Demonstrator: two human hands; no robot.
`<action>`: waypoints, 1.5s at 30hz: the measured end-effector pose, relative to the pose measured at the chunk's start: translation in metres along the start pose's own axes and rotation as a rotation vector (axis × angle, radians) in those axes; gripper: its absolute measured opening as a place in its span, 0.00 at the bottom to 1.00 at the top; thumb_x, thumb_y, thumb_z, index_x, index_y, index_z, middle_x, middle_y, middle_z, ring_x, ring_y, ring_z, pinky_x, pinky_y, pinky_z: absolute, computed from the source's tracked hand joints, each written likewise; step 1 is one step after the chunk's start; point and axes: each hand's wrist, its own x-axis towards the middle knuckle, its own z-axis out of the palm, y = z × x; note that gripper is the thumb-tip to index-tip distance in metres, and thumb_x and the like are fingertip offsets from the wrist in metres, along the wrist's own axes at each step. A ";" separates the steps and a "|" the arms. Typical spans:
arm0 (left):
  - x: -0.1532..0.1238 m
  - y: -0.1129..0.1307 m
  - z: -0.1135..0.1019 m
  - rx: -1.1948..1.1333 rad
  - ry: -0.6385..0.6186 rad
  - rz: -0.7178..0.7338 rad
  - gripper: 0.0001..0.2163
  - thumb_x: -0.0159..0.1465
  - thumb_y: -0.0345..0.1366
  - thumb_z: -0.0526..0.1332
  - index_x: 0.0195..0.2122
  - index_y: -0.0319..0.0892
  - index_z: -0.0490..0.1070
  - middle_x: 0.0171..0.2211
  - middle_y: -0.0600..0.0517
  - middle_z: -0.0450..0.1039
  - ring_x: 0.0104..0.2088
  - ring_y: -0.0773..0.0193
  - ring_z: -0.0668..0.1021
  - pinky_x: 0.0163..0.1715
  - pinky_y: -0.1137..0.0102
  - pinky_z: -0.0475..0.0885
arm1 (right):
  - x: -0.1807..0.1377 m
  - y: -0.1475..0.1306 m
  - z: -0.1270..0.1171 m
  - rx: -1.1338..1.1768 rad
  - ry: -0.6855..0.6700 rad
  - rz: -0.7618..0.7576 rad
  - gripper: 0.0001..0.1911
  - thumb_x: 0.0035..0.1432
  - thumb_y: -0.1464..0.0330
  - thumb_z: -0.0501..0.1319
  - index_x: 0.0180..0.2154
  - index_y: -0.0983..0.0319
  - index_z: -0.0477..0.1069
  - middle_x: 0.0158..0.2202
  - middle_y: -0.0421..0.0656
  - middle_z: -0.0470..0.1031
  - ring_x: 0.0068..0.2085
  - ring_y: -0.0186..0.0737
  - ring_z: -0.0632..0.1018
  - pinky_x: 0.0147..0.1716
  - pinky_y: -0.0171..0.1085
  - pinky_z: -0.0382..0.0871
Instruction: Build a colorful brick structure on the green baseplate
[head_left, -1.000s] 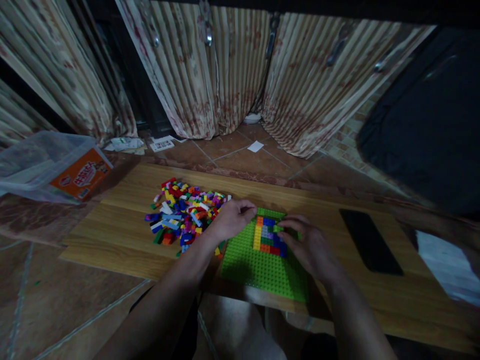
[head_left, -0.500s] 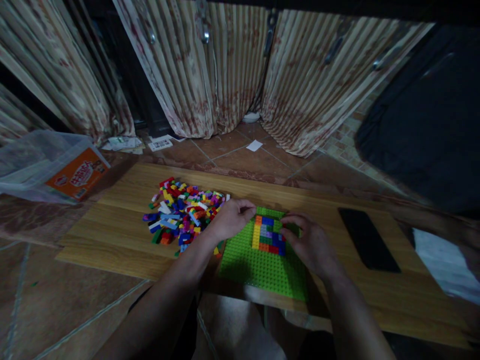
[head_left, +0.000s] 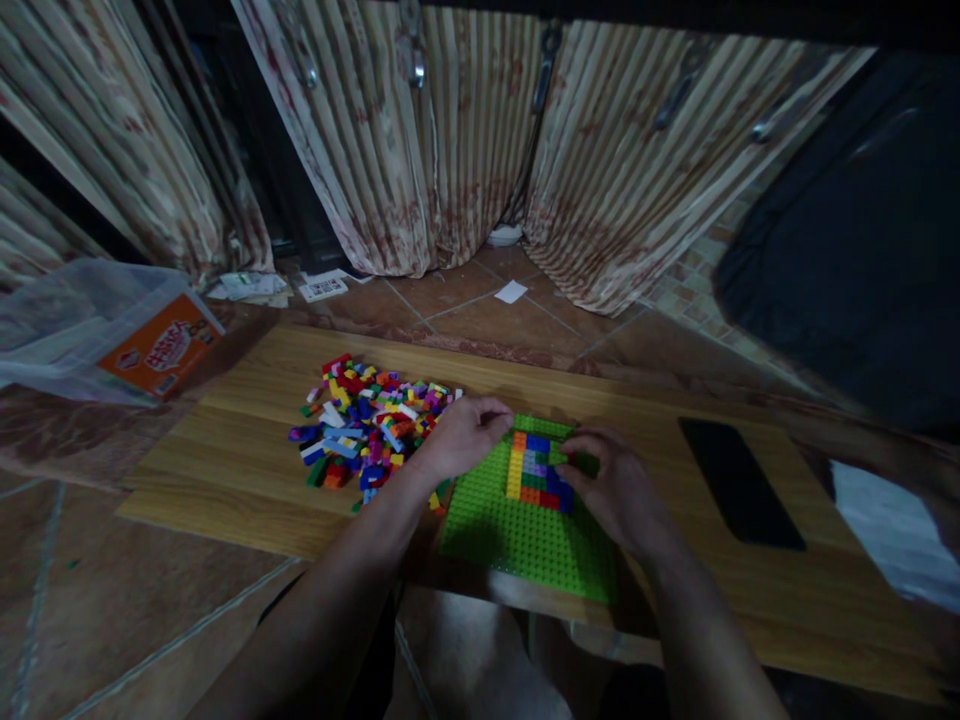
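On the worktop [head_left: 240, 450], the green plate [head_left: 525, 555] lies right of the loose bricks [head_left: 375, 420] and carries a small colourful block of bricks [head_left: 517, 470]. The step in hand seems to be work at the right side of this block. There the right hand [head_left: 611, 485] has its grip slightly parted; I cannot tell if a piece is between. The left hand [head_left: 466, 436] bends its fingers over the plate's far left part, its hold unclear. The next move probably calls for exact alignment with the studs and a steady plate.
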 end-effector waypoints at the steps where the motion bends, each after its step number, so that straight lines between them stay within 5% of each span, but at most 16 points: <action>1: 0.000 0.000 0.000 0.000 0.001 -0.003 0.11 0.61 0.38 0.57 0.36 0.38 0.76 0.26 0.53 0.73 0.26 0.68 0.72 0.27 0.75 0.66 | 0.000 0.000 0.001 -0.015 0.001 -0.001 0.07 0.50 0.66 0.63 0.33 0.58 0.75 0.47 0.46 0.72 0.49 0.47 0.73 0.51 0.48 0.66; 22: -0.002 0.000 0.012 0.160 -0.028 0.061 0.09 0.60 0.34 0.57 0.37 0.39 0.76 0.32 0.52 0.78 0.31 0.66 0.77 0.33 0.74 0.70 | 0.005 -0.022 0.020 0.018 -0.015 -0.114 0.06 0.56 0.67 0.59 0.36 0.59 0.73 0.49 0.48 0.69 0.52 0.49 0.70 0.52 0.51 0.64; 45: 0.006 0.017 0.029 0.367 0.050 -0.156 0.06 0.51 0.31 0.63 0.31 0.40 0.77 0.28 0.51 0.77 0.29 0.63 0.76 0.33 0.70 0.71 | 0.003 -0.015 0.031 0.233 0.089 0.012 0.05 0.51 0.65 0.65 0.29 0.58 0.78 0.39 0.44 0.75 0.43 0.45 0.74 0.47 0.47 0.66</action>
